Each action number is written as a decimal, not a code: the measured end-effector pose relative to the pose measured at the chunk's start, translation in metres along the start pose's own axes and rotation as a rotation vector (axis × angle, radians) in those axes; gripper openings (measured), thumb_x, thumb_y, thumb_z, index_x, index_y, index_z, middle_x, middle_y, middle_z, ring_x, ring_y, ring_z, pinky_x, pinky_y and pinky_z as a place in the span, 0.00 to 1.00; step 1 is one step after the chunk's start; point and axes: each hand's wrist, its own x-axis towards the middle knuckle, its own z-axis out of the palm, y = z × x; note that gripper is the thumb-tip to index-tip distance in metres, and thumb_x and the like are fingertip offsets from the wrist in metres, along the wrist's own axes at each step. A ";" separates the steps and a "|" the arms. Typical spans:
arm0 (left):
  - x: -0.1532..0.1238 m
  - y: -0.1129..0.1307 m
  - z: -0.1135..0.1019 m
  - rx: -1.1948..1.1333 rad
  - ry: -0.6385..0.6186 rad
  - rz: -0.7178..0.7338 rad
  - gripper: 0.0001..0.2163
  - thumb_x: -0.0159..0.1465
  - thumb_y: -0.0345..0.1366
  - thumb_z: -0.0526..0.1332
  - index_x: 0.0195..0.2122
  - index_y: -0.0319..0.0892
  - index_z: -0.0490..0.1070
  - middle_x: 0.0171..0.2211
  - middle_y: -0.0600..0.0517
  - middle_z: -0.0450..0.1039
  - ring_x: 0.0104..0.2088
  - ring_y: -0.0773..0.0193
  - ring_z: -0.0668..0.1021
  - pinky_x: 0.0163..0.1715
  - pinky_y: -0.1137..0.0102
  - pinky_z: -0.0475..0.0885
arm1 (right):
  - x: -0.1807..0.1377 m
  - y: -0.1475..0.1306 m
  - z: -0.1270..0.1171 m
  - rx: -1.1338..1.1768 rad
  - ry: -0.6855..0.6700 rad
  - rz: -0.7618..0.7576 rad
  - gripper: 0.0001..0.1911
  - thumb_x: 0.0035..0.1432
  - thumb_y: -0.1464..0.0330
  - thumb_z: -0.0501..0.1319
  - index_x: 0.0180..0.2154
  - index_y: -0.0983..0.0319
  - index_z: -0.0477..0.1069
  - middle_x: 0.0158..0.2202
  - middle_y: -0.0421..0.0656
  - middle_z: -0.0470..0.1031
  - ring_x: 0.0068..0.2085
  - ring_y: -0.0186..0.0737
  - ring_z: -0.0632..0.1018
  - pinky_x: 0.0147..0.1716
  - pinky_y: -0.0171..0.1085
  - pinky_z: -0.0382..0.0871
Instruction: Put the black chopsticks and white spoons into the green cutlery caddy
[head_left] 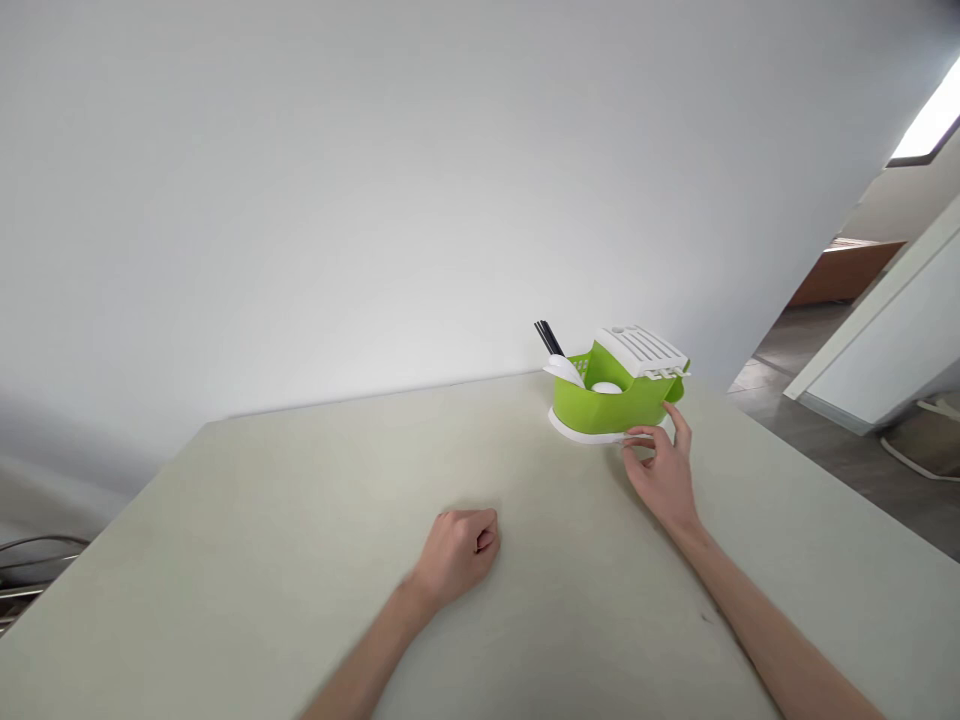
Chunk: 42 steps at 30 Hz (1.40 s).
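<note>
A green and white utensil holder (619,405) stands on the far right part of the table, near the wall. Black chopsticks (549,337) and white spoons (564,370) lean out of its left side, and a rounded white piece (606,388) shows inside. My right hand (664,475) is at the holder's front, fingers apart, with fingertips at the edge of its white base tray (581,435); whether they press on it I cannot tell. My left hand (461,553) rests on the table as a closed fist, with nothing visible in it, apart from the holder.
The pale table (300,540) runs back to a plain grey-white wall (420,200). Beyond its right edge are a grey floor (795,350) and a white partition (885,330). A dark curved rim with metal bars (37,570) shows low at the left.
</note>
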 end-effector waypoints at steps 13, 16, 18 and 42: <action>0.000 -0.002 0.001 0.015 -0.023 0.006 0.14 0.55 0.22 0.53 0.26 0.44 0.45 0.20 0.60 0.48 0.24 0.67 0.48 0.27 0.67 0.46 | 0.003 0.011 -0.004 -0.120 -0.064 -0.038 0.11 0.59 0.61 0.62 0.41 0.60 0.75 0.74 0.54 0.51 0.54 0.51 0.80 0.36 0.43 0.80; 0.000 -0.002 0.001 0.018 -0.019 0.007 0.14 0.55 0.22 0.53 0.26 0.44 0.45 0.20 0.60 0.48 0.24 0.67 0.48 0.27 0.67 0.46 | 0.001 0.008 -0.005 -0.143 -0.056 -0.073 0.10 0.58 0.61 0.63 0.39 0.60 0.75 0.70 0.54 0.55 0.50 0.49 0.80 0.34 0.43 0.80; 0.000 -0.002 0.001 0.020 -0.021 0.008 0.14 0.55 0.22 0.52 0.26 0.44 0.45 0.20 0.60 0.48 0.24 0.67 0.49 0.27 0.67 0.46 | -0.001 0.005 -0.004 -0.157 -0.054 -0.102 0.10 0.57 0.62 0.63 0.39 0.60 0.75 0.68 0.55 0.56 0.43 0.45 0.80 0.33 0.43 0.79; 0.000 0.001 0.002 0.027 -0.039 -0.019 0.14 0.55 0.23 0.53 0.25 0.44 0.45 0.20 0.59 0.49 0.24 0.67 0.49 0.27 0.66 0.46 | -0.032 -0.036 0.010 -0.154 -0.135 -0.298 0.05 0.61 0.65 0.59 0.36 0.57 0.73 0.43 0.45 0.73 0.29 0.37 0.74 0.30 0.39 0.71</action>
